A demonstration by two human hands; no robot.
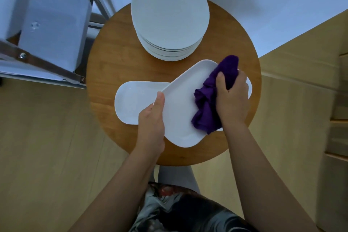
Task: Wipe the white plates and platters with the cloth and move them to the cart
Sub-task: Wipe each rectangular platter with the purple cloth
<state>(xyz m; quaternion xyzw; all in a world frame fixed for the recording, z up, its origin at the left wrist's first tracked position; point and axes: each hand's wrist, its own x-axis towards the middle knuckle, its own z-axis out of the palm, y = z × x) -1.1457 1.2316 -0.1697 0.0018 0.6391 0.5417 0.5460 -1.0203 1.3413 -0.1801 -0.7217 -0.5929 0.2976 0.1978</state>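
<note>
A white oblong platter (180, 103) is tilted above the round wooden table (113, 58). My left hand (151, 120) grips its left edge, thumb on top. My right hand (232, 98) grips a bunched purple cloth (209, 103) and presses it onto the platter's right half. A second white platter (135, 100) lies flat on the table under the first, showing at the left. A stack of several round white plates (169, 17) stands at the table's far side.
A metal-framed cart (47, 69) with a white shelf stands to the left of the table, with a white box (54, 22) in it. Light wooden floor surrounds the table. A white wall runs behind, and wooden furniture lines the right edge.
</note>
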